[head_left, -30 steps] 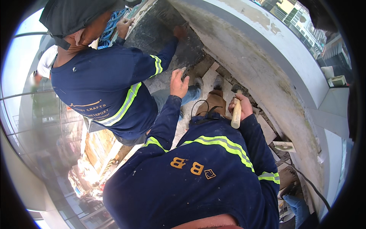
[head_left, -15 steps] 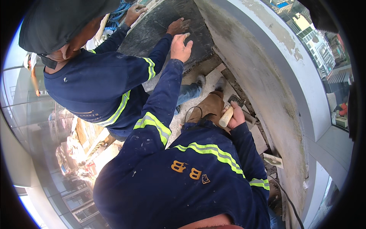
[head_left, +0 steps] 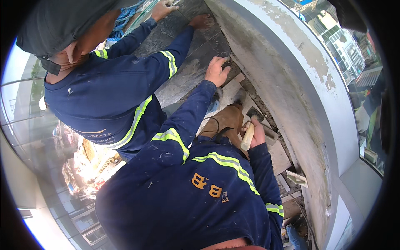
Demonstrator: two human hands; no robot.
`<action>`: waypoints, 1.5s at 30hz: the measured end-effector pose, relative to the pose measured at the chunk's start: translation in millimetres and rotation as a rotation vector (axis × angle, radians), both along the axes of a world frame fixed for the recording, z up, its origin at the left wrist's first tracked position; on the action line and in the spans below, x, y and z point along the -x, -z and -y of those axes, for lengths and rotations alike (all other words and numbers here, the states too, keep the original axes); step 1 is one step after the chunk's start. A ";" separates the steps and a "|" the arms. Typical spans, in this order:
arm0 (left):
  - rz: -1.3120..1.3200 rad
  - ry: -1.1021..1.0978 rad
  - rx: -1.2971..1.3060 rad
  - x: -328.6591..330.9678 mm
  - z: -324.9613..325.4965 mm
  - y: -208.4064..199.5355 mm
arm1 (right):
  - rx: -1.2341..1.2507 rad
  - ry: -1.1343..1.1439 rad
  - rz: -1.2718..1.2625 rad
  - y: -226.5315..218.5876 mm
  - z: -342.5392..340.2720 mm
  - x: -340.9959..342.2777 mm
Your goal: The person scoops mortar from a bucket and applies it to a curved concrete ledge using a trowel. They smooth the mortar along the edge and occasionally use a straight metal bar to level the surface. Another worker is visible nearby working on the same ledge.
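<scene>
Grip: your right hand point(head_left: 256, 132), closed around a wooden-handled tool point(head_left: 248, 136), right of centre, its dark, flat head towards the top of the frame; exact kind unclear. Your left hand point(head_left: 216, 71), upper centre, fingers bent, beside the slab edge; cannot tell whether anything is pinched.

Wall: one curved parapet point(head_left: 271, 62), weathered, sweeping from top centre to lower right.
Co-worker: one point(head_left: 100, 96), upper left, both hands reaching over the slabs.
Slabs: dark stone point(head_left: 210, 46), upper centre, in place with joints showing.
Ground strip: rough debris point(head_left: 252, 87) along the wall foot, uncovered; this side looks unfinished.
Offcuts: pale pieces point(head_left: 278, 157), loose, right of centre.
Rope: blue coil point(head_left: 125, 18), top left.
Block: pale, rectangular point(head_left: 296, 178), against the wall, lower right.
Writing: orange lettering and an emblem on your navy shirt point(head_left: 179, 208); smaller, partly legible print across the co-worker's back.
</scene>
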State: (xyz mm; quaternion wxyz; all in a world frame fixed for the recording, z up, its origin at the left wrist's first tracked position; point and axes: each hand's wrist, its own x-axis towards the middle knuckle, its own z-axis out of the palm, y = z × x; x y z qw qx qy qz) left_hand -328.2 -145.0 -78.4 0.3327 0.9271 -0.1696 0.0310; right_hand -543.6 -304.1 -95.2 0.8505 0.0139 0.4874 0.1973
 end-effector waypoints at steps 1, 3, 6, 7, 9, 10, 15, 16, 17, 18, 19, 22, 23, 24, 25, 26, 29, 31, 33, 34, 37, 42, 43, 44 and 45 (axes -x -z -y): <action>-0.018 0.014 -0.004 10.0 -3.3 0.9 | 0.004 0.022 0.007 0.7 4.0 1.6; -0.045 0.021 -0.015 27.9 -14.3 5.2 | 0.010 0.047 0.022 1.5 10.1 7.0; -0.068 -0.004 -0.027 49.9 -34.1 3.4 | 0.019 0.049 0.040 1.9 14.0 14.2; -0.071 -0.016 -0.026 56.1 -39.5 -0.2 | 0.020 0.045 0.040 1.9 13.9 15.7; -0.079 -0.043 -0.023 66.1 -50.6 -4.2 | 0.012 0.029 0.035 0.7 12.4 17.6; -0.059 -0.052 -0.037 69.0 -56.4 -4.5 | 0.004 0.018 0.030 -0.5 10.1 17.3; -0.051 -0.100 0.012 84.2 -72.8 -9.5 | 0.005 -0.064 0.055 -15.5 3.6 15.5; -0.049 -0.105 0.022 86.4 -74.7 -9.2 | 0.023 -0.077 0.077 -13.2 3.1 17.0; -0.048 -0.113 0.016 89.5 -76.2 -9.3 | 0.041 -0.088 0.099 -11.6 3.1 17.9; -0.048 -0.122 0.012 93.6 -77.2 -8.8 | 0.030 -0.099 0.100 -11.6 4.3 18.1; -0.048 -0.130 0.008 97.1 -77.9 -8.5 | 0.018 -0.095 0.100 -13.5 5.2 18.8; -0.089 -0.156 0.029 105.7 -78.6 -7.0 | -0.002 -0.103 0.092 -17.9 9.3 21.2; -0.086 -0.157 0.026 108.2 -78.5 -5.3 | 0.016 -0.100 0.090 -17.5 10.9 22.2; -0.085 -0.156 0.018 110.8 -79.1 -3.8 | 0.031 -0.096 0.087 -16.4 10.6 24.1; -0.084 -0.155 0.011 112.2 -79.1 -2.9 | 0.045 -0.091 0.083 -16.6 10.8 24.8; -0.084 -0.145 0.022 111.8 -77.6 -2.2 | 0.051 -0.089 0.078 -17.8 12.2 23.5; -0.107 -0.123 0.033 119.6 -76.9 -0.6 | 0.035 -0.088 0.038 -26.2 10.4 27.9; -0.109 -0.121 0.032 123.1 -79.3 4.0 | -0.001 -0.102 0.020 -30.5 9.6 28.8; -0.126 -0.130 0.042 127.5 -82.0 6.1 | 0.023 -0.127 0.051 -40.4 6.5 30.2; -0.136 -0.136 0.046 129.1 -83.2 6.9 | 0.034 -0.140 0.065 -43.3 5.2 30.8; -0.106 -0.122 0.060 130.8 -85.3 10.2 | 0.036 -0.124 0.053 -43.9 2.8 30.8; -0.100 -0.137 0.040 131.1 -89.2 7.8 | 0.043 -0.130 0.063 -32.5 -2.1 27.7; -0.098 -0.137 0.036 130.3 -90.2 7.1 | 0.034 -0.131 0.066 -30.9 -3.0 27.2; -0.113 -0.142 0.030 129.9 -91.1 5.9 | 0.032 -0.132 0.073 -30.5 -4.0 26.9; -0.130 -0.145 0.027 130.2 -90.0 1.4 | 0.033 -0.132 0.079 -30.3 -4.4 27.2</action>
